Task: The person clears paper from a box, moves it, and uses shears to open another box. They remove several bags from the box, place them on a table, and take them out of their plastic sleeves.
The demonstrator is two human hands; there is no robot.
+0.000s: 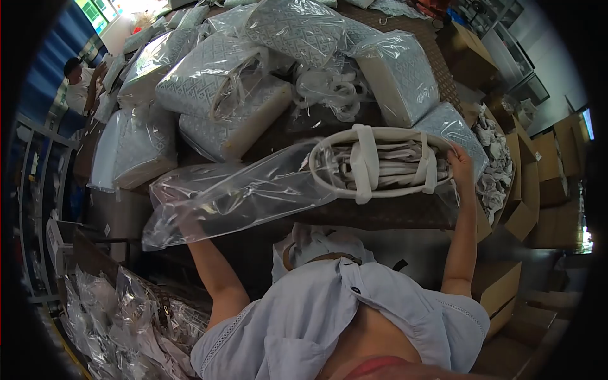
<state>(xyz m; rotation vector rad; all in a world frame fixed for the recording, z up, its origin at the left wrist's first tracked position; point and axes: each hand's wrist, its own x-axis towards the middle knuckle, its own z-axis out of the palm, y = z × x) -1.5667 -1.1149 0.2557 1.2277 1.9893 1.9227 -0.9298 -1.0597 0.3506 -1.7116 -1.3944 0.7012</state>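
A pale tote bag [380, 161], stuffed with crumpled paper, lies across the middle with its opening and two handles facing me. My right hand [461, 166] grips its right end by the rim. A clear plastic bag [253, 196] covers the tote's left end and stretches away to the left. My left hand [183, 206] is behind or inside the plastic at its far left end; its fingers are blurred by the film and I cannot make out their pose.
Several plastic-wrapped patterned bags [196, 79] are heaped on the brown table [272, 140]. Crumpled paper [494, 164] and cardboard boxes [525, 183] stand at the right. More plastic-wrapped items [120, 316] lie at the lower left. Another person [79, 85] is at the far left.
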